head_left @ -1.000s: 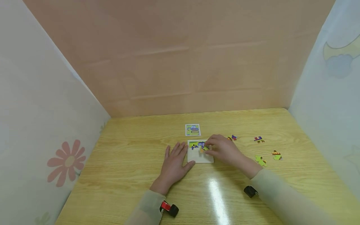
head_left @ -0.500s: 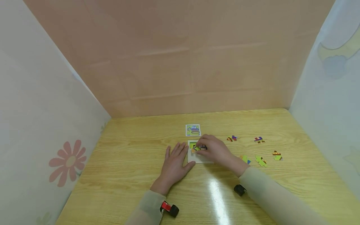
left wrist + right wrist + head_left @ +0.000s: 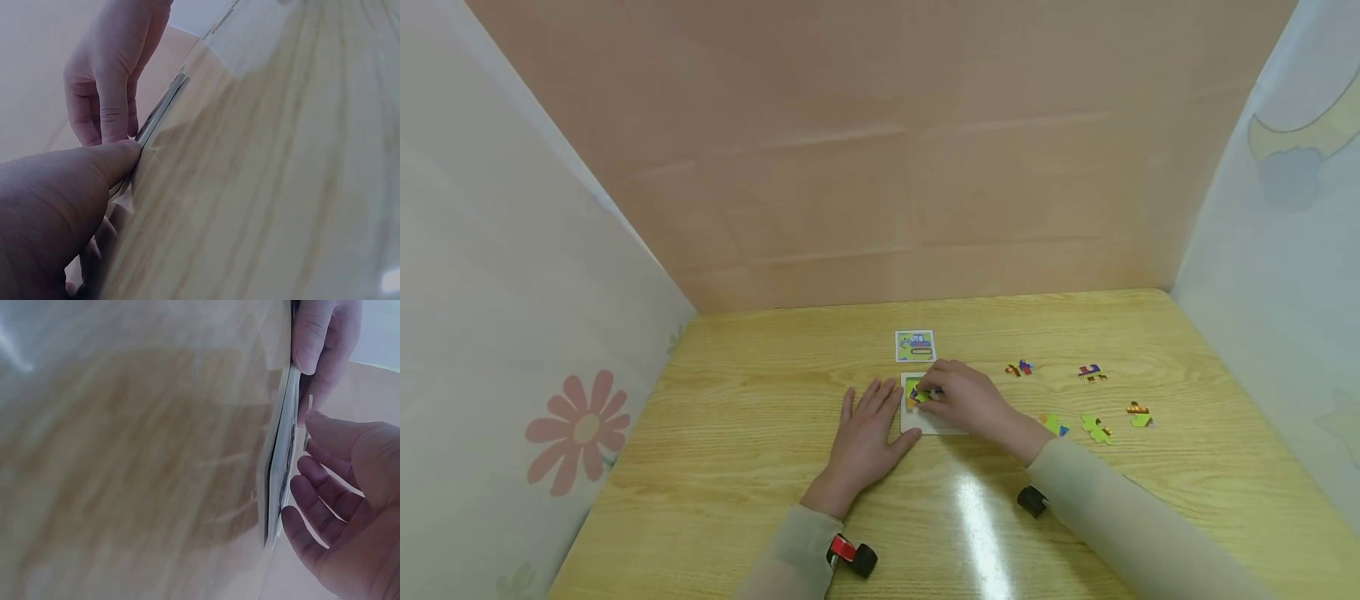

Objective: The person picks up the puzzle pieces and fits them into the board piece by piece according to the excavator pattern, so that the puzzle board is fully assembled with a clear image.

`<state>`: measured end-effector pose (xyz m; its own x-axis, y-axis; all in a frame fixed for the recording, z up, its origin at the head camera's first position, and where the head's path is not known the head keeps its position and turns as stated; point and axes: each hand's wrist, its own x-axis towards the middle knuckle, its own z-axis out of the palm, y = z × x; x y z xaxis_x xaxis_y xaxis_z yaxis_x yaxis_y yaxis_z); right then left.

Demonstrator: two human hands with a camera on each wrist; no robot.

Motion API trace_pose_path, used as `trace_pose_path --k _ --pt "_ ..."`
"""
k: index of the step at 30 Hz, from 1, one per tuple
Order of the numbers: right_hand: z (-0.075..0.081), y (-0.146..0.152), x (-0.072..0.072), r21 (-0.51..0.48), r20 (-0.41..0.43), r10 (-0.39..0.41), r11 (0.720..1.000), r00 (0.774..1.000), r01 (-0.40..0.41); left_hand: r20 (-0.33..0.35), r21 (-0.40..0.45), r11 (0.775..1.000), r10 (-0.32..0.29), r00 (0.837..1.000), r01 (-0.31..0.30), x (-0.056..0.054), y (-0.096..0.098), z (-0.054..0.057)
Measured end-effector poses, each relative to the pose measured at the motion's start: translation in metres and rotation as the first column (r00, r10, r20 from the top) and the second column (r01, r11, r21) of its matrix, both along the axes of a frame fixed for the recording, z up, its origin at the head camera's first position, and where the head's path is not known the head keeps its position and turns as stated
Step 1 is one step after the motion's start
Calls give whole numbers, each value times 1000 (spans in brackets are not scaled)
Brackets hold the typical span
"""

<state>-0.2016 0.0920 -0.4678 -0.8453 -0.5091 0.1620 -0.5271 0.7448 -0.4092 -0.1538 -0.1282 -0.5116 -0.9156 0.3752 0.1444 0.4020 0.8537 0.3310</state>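
Puzzle piece (image 3: 922, 397) at left part of pale puzzle tray (image 3: 934, 425), pinched between right hand's (image 3: 968, 402) thumb and index finger; other right fingers loosely bent. Whether piece touches tray: cannot tell. Left hand (image 3: 865, 435) released, fingers spread, at tray's left edge, thumb touching near left corner. Picture card (image 3: 915, 346) lies just beyond tray, far side. Five loose pieces right of tray on wooden table (image 3: 760, 417): red-purple one (image 3: 1025, 367) far left, lime-and-blue one (image 3: 1053, 425) near left.
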Motion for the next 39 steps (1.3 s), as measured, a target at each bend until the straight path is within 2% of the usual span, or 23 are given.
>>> trace_pose_path --k 10,25,39 --pt "0 -1 -2 58 -24 21 998 999 -20 -3 -4 1000 -9 1000 9 -1 1 3" --pt "1 -6 -3 121 -108 63 991 992 -50 -5 -11 1000 -8 1000 8 0 0 4" --pt "-1 -5 -2 164 -210 115 983 971 -81 2 -5 1000 -5 1000 5 0 1 2"
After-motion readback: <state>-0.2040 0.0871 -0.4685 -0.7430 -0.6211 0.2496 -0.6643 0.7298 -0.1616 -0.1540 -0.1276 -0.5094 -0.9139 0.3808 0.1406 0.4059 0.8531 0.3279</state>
